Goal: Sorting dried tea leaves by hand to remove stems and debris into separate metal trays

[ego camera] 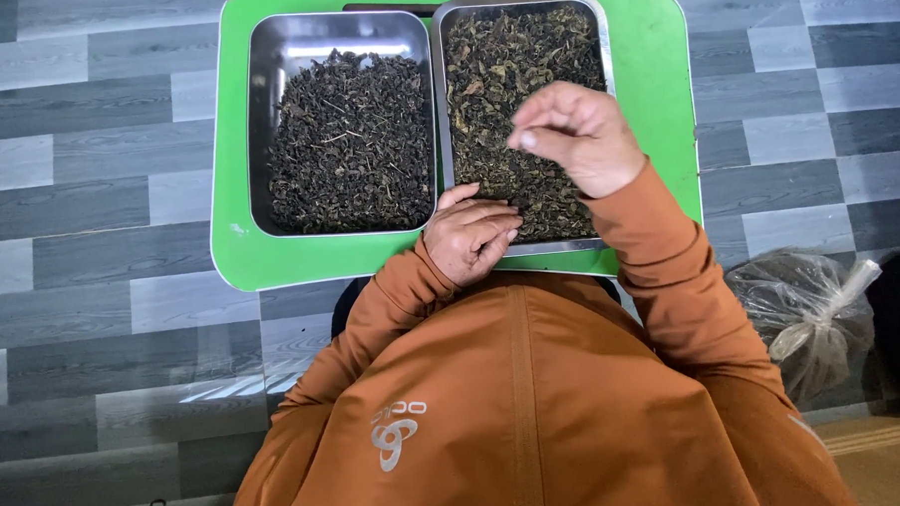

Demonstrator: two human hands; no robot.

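Two steel trays sit side by side on a green table. The left tray holds dark dried leaves. The right tray holds greener dried leaves. My left hand rests at the near edge of the right tray, fingers curled over its rim and touching the leaves. My right hand hovers above the right tray with fingertips pinched together; what it pinches is too small to see. Both arms wear orange sleeves.
The table stands on a grey plank floor. A tied clear plastic bag with dark contents lies on the floor to my right. A tan surface shows at the lower right corner.
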